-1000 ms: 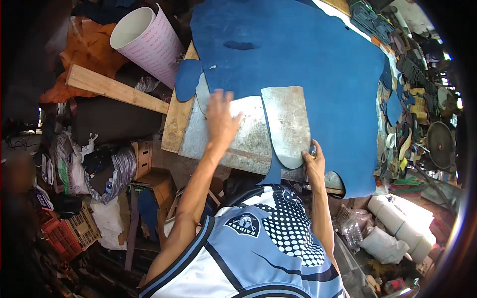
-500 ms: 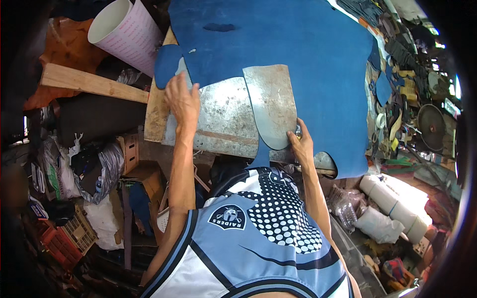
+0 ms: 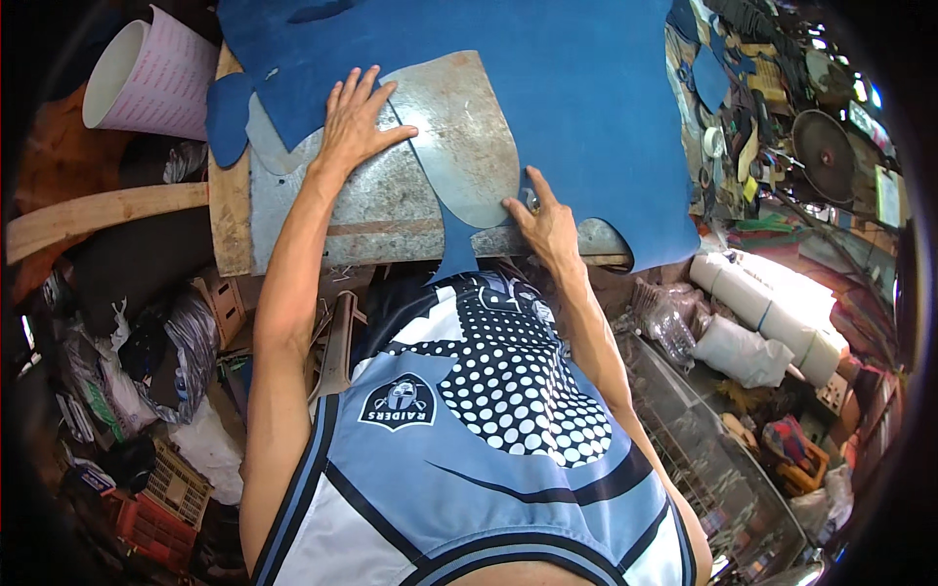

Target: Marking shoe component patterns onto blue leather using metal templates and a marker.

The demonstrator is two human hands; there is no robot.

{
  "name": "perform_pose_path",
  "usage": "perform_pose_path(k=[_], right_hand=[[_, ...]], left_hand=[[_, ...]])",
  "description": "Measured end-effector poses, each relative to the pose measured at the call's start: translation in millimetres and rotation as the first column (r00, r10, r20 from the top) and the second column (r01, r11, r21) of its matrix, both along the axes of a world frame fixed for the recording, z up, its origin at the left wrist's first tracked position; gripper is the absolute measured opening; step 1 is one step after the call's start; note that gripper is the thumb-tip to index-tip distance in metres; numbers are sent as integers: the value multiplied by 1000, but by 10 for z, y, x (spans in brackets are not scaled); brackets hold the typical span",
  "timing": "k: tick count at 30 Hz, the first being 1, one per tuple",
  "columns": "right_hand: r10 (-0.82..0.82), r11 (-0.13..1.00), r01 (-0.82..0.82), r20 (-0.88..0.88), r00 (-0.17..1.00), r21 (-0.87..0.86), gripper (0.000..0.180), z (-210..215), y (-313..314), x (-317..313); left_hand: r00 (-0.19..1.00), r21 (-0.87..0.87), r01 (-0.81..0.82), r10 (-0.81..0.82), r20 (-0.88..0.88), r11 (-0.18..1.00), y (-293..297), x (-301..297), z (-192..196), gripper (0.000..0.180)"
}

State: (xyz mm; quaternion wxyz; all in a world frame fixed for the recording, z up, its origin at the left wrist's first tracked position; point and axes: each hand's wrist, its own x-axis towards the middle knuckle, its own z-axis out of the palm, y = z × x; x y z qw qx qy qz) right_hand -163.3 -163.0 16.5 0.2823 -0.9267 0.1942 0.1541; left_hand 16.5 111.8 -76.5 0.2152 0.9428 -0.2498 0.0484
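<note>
A big blue sheet [image 3: 586, 98] lies over a work board. A curved grey metal template [image 3: 459, 137] rests on it. My left hand [image 3: 357, 122] presses flat, fingers spread, on the template's left edge and the blue sheet there. My right hand [image 3: 542, 225] sits at the template's lower right edge, index finger stretched along it, pinching a small tool [image 3: 532, 202] that is mostly hidden. Under both lies a scratched metal plate [image 3: 371, 220] on a wooden board [image 3: 230, 215]. A narrow cut strip of blue hangs down at the plate's front.
A rolled white and pink paper tube [image 3: 147, 73] stands at the upper left above a wooden plank [image 3: 98, 210]. White rolls [image 3: 772, 303] lie at the right, below a round dark disc [image 3: 821, 151] and cluttered tools. Bags and a red crate [image 3: 156, 527] fill the floor left.
My left hand has shifted right from the bare plate onto the template's left edge. My right hand has slid a little along the template's lower edge. The view has tilted downward.
</note>
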Motion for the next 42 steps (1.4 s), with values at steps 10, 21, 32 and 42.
perform_pose_path(k=[10, 21, 32, 42], right_hand=[[144, 959, -144, -18, 989, -245, 86, 6, 111, -322], [165, 968, -158, 23, 986, -193, 82, -79, 179, -346], [165, 953, -166, -27, 986, -255, 85, -24, 102, -314], [162, 956, -167, -42, 986, -242, 88, -18, 160, -278]], left_hand=[[1000, -35, 17, -17, 11, 999, -33, -71, -20, 89], [1000, -38, 5, -5, -5, 999, 105, -65, 69, 90], [1000, -123, 7, -7, 7, 992, 24, -91, 28, 100], [1000, -154, 9, -12, -14, 988, 99, -86, 44, 99]])
